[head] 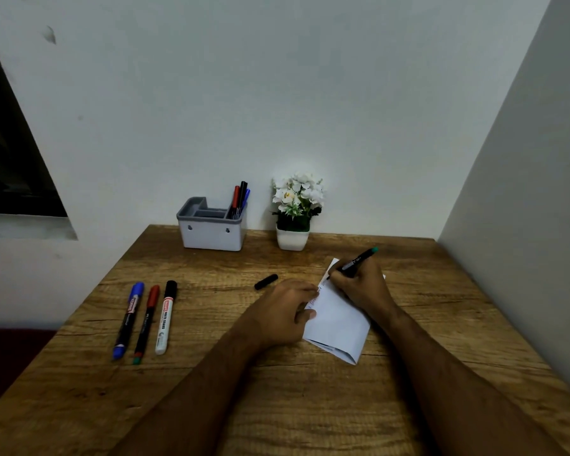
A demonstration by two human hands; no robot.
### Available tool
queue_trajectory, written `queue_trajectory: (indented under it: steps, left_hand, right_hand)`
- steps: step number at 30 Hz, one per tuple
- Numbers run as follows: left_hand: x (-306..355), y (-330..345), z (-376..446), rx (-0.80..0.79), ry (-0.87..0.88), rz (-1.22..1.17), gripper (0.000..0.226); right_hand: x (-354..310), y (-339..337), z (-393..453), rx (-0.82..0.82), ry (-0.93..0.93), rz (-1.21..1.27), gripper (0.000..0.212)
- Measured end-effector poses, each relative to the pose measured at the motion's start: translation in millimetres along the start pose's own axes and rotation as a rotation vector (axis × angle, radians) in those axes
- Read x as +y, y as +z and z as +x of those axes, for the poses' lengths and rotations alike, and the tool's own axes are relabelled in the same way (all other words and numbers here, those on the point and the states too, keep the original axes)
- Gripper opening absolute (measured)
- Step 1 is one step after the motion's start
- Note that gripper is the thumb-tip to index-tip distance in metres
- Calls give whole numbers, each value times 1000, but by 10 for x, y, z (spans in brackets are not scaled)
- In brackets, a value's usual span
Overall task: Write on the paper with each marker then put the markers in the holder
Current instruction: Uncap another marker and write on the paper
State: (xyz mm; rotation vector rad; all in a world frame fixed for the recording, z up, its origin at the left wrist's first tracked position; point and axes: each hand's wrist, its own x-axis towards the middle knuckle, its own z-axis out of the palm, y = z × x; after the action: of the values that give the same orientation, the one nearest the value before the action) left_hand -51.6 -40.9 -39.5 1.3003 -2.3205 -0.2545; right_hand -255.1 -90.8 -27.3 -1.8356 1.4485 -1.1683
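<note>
A folded white paper (338, 324) lies on the wooden table (211, 399), with some writing near its top left edge. My right hand (359, 284) grips a black marker with a green end (359, 258), tip down on the paper's upper corner. My left hand (283, 311) presses on the paper's left edge with loosely bent fingers. A black cap (266, 281) lies just left of the paper. Three markers lie side by side at the left: blue (129, 319), red-capped (146, 322) and a white whiteboard marker (166, 315). The grey-white holder (211, 230) stands at the back with three pens (239, 199) in its right compartment.
A small white pot of white flowers (295, 213) stands against the wall, right of the holder. A wall closes in on the table's right side (507, 225). The table's left edge drops off beyond the three markers.
</note>
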Motion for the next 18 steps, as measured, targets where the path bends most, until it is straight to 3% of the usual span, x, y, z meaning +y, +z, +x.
queue_trajectory:
  steps: [8,18]
  left_hand:
    - [-3,-16,0,9,25,-2,50]
    - [-24,14,10,11,25,0,50]
  right_hand:
    - [8,21,17,3,24,17,31]
    - [-4,1,0,34,7,75,23]
